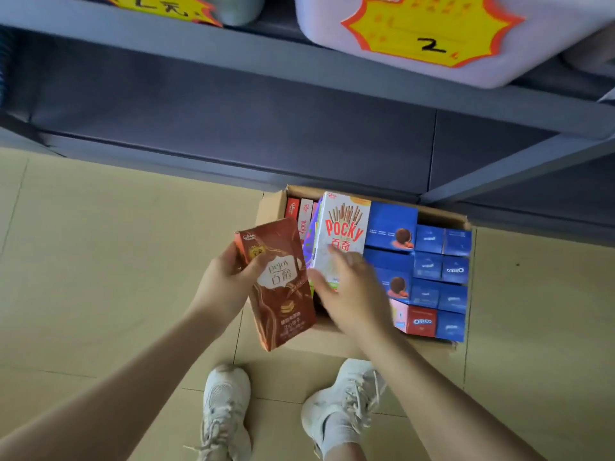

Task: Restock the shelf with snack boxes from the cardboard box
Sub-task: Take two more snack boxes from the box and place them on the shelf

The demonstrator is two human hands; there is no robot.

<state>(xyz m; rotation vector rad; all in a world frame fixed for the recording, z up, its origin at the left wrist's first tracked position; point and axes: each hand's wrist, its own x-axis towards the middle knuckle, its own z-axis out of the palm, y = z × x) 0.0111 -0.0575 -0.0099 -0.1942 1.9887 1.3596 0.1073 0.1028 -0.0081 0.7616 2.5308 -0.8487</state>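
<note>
Left grip (223, 281) clasping the Pejoy box (279, 287), we should lift the Pocky box (342, 227) straight, right grip (352, 291) seemingly pinching it.

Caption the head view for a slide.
Left hand holds a brown Pejoy box while the right hand grips a white Pocky box in the cardboard box.

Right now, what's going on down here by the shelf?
A person stands over an open cardboard box of snacks on the floor before a grey shelf. The left hand holds a brown Pejoy box above it. The right hand, blurred, is on a white Pocky box in the carton; whether its fingers grip is unclear. Blue Oreo boxes fill its right side.
</note>
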